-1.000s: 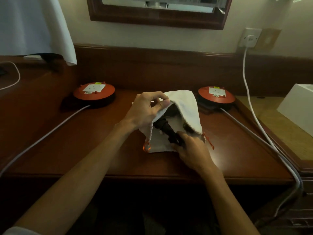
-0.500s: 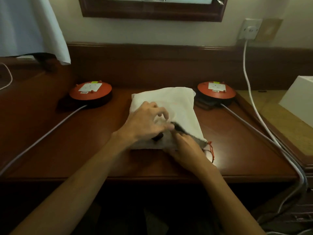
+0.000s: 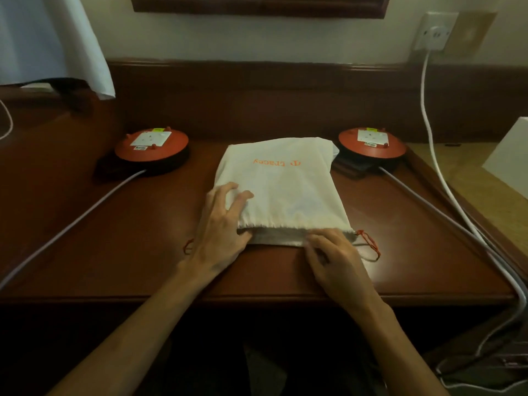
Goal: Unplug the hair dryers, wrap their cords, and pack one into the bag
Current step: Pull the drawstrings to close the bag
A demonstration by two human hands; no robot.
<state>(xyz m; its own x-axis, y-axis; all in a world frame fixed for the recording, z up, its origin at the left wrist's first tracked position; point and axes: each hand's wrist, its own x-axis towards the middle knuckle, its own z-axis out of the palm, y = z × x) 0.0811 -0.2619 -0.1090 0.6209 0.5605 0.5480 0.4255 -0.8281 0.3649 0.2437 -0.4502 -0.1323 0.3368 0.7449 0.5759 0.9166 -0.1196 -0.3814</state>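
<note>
A white drawstring bag (image 3: pixel 285 190) with orange lettering lies flat in the middle of the wooden desk (image 3: pixel 128 247), its mouth toward me. No hair dryer shows; what is inside the bag is hidden. My left hand (image 3: pixel 220 238) holds the bag's near left corner, with spread fingers on top and the thumb at the mouth. The fingertips of my right hand (image 3: pixel 334 258) are curled on the right part of the mouth's hem. A red drawstring (image 3: pixel 370 244) trails from the bag's right corner.
Two round red cable reels with sockets on top, the left reel (image 3: pixel 151 148) and the right reel (image 3: pixel 371 142), flank the bag, each with a grey cable running toward me. A white cable (image 3: pixel 428 115) hangs from the wall socket (image 3: pixel 434 32). A white box (image 3: pixel 511 161) stands at the right.
The black hair dryer, pushed in by my right hand, has gone out of sight inside the bag. My left hand lowered the raised opening, and the bag now lies flat.
</note>
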